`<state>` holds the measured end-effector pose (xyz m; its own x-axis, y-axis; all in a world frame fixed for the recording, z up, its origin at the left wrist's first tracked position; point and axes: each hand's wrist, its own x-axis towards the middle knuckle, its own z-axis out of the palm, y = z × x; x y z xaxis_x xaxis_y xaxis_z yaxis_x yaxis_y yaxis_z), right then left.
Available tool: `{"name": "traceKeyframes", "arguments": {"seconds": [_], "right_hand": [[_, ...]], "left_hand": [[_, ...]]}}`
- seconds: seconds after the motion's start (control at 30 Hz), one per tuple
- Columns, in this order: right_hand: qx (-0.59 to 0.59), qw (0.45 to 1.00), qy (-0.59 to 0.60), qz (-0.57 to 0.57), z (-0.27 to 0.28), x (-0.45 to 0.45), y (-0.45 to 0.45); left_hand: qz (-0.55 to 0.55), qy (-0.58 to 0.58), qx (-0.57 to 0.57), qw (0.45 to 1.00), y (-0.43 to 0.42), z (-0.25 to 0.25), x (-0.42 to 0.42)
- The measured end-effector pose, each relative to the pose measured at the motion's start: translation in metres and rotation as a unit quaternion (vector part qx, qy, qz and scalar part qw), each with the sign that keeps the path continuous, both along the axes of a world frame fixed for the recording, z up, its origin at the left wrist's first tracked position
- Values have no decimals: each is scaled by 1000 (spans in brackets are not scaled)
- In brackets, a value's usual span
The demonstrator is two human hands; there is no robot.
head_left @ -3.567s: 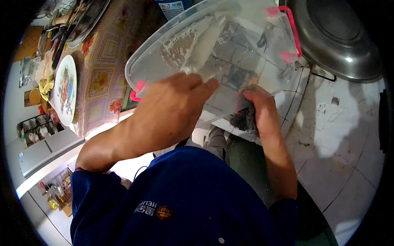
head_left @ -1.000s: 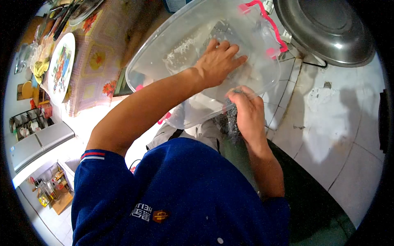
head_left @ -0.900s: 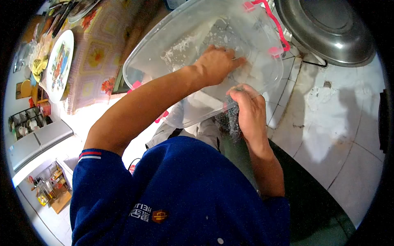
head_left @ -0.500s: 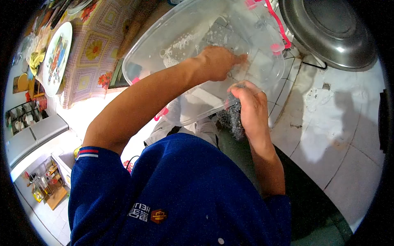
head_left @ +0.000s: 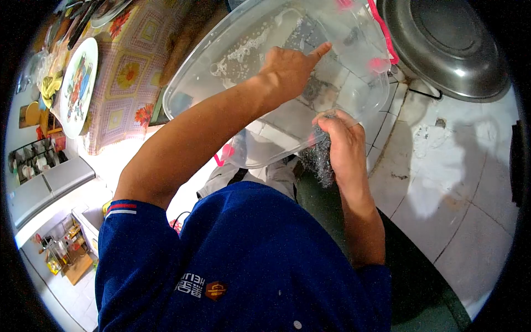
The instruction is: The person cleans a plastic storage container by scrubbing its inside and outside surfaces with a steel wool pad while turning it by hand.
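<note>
A large clear plastic tub (head_left: 180, 91) with pink clips is tilted in front of me, its wall streaked with white suds (head_left: 240, 52). My left hand (head_left: 286, 71) is over the tub's inside, with one finger stretched out and the others partly curled. It appears to hold nothing; whether it touches the plastic I cannot tell. At the tub's near right rim, my right hand (head_left: 348, 144) is closed around a grey steel wool scourer (head_left: 319, 165). The scourer hangs below its fingers, and the fingertips lie against the rim.
A big dark metal basin (head_left: 442, 50) is at the upper right, beside the tub. On the left, a table with a patterned cloth (head_left: 130, 72) carries a decorated plate (head_left: 79, 91). Tiled floor (head_left: 437, 171) spreads to the right.
My left hand has shifted up and left, and its stretched finger now points up to the right. The tub and my right hand with the steel wool scourer have moved slightly right.
</note>
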<state>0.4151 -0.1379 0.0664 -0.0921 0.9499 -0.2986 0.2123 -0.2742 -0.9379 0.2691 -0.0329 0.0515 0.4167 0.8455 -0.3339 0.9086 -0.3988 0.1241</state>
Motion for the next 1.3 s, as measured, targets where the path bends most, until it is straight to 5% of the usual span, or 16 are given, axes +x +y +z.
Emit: {"name": "traceKeyframes", "arguments": {"seconds": [0.13, 0.2, 0.4, 0.67, 0.97, 1.03, 1.17, 1.3], "right_hand": [[76, 993, -67, 58, -1, 1, 2], [-39, 999, 10, -20, 6, -5, 0], [34, 999, -30, 26, -1, -2, 1], [-33, 999, -11, -37, 4, -2, 2], [-58, 998, 5, -39, 13, -4, 3], [-67, 997, 16, -37, 11, -5, 4], [-36, 999, 11, -31, 1, -3, 4], [-88, 995, 33, -39, 7, -6, 8]], "left_hand": [[50, 24, -16, 998, 8, 1, -2], [166, -15, 37, 985, 18, -8, -9], [121, -11, 29, 992, 30, -14, -24], [53, -82, 75, 992, 31, -18, -19], [144, -110, -8, 983, 33, -6, -12], [133, -182, 80, 971, 27, -21, -12], [118, -203, 81, 969, 30, -29, -16], [206, -303, -17, 930, 29, -24, -15]]}}
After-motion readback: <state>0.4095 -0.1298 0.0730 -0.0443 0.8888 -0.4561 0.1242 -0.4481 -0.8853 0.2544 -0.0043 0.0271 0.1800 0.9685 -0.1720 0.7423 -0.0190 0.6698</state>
